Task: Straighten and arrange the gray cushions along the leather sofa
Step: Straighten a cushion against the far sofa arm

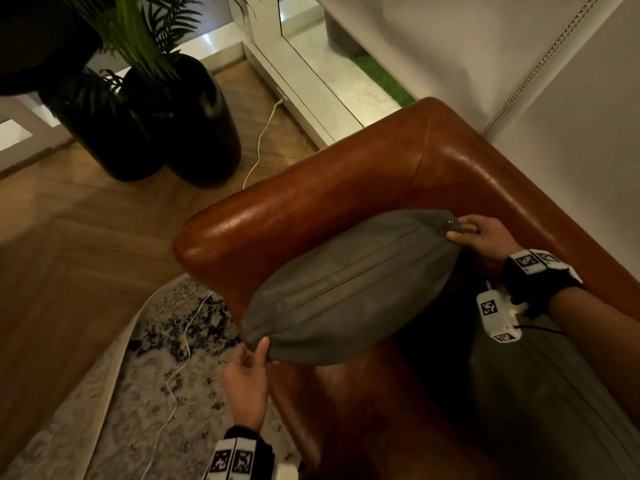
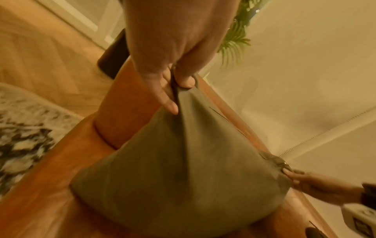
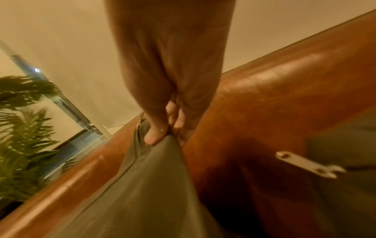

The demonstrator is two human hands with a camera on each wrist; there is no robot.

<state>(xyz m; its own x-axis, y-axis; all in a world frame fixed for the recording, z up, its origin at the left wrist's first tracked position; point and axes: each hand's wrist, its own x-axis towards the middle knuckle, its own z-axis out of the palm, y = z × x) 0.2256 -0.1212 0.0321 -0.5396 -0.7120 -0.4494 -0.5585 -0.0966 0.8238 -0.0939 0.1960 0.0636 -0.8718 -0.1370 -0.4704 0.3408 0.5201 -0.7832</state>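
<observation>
A gray cushion [image 1: 349,289] stands on its edge in the corner of the brown leather sofa [image 1: 329,181], zipper seam upward. My left hand [image 1: 254,351] pinches its near corner, seen close in the left wrist view as left hand [image 2: 177,83] gathering the cushion [image 2: 183,169] fabric. My right hand [image 1: 464,232] pinches the far corner by the zipper pull; in the right wrist view the right hand [image 3: 162,133] grips the cushion [image 3: 146,185]. A second gray cushion [image 1: 540,393] lies on the seat under my right forearm.
Two dark tall planters [image 1: 166,123] with palm leaves stand on the wood floor left of the sofa arm. A white cable [image 1: 180,344] runs across a patterned rug [image 1: 114,403]. A light wall [image 1: 571,140] backs the sofa.
</observation>
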